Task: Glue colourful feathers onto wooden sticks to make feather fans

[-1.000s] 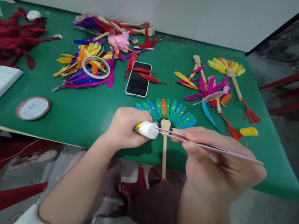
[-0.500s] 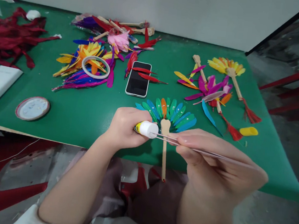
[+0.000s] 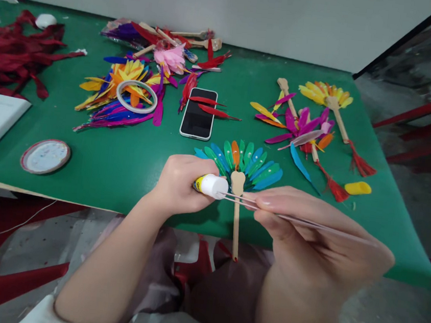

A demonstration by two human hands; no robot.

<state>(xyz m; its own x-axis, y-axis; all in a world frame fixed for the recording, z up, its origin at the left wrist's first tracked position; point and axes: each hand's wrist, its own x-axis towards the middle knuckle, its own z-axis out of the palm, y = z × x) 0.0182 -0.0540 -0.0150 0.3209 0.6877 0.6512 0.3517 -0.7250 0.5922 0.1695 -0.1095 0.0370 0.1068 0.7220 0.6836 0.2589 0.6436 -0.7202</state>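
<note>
My left hand is closed around a white glue stick, whose tip points right. My right hand pinches a pale pink feather by its shaft, and the feather's quill end touches the glue tip. Just behind both hands lies a feather fan of blue, green and orange feathers on a wooden stick, its handle reaching past the front edge of the green table.
A phone lies behind the fan, with red feathers on it. Left of it are a heap of coloured feathers and a tape roll. Finished fans and a yellow cap lie right. A round lid, white box and red tassels sit left.
The right hand has slid slightly down and right with the feather. The left hand and glue stick stay almost still.
</note>
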